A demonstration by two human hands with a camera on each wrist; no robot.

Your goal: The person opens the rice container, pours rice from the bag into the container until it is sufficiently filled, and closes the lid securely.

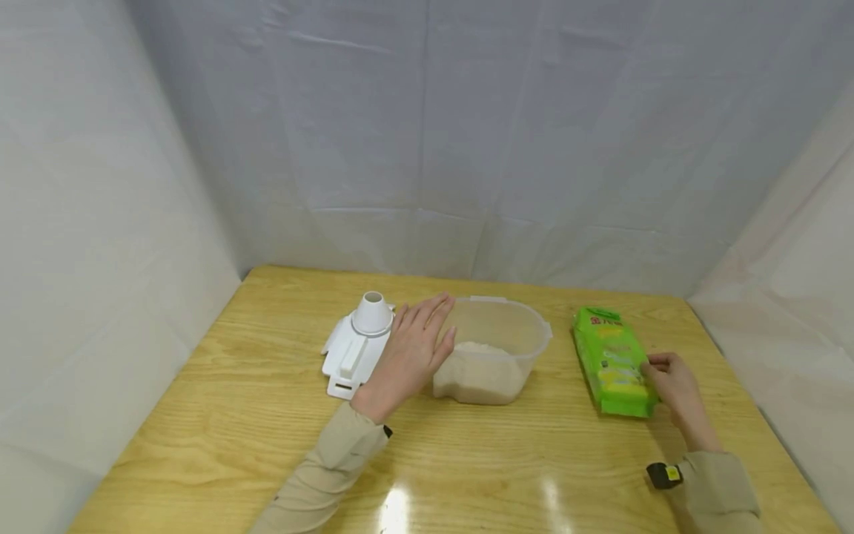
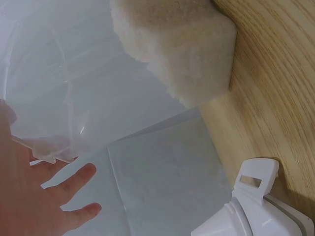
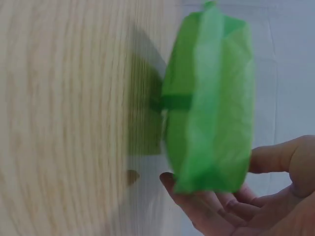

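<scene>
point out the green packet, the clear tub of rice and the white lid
green packet (image 1: 612, 361), head view, middle of its top face
clear tub (image 1: 527, 326), head view, right rim
white lid (image 1: 352, 354), head view, flat base

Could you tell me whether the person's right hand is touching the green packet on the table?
Touching. The head view shows the right hand with fingers on the green packet at its near end; the right wrist view shows fingertips under its edge.
</scene>
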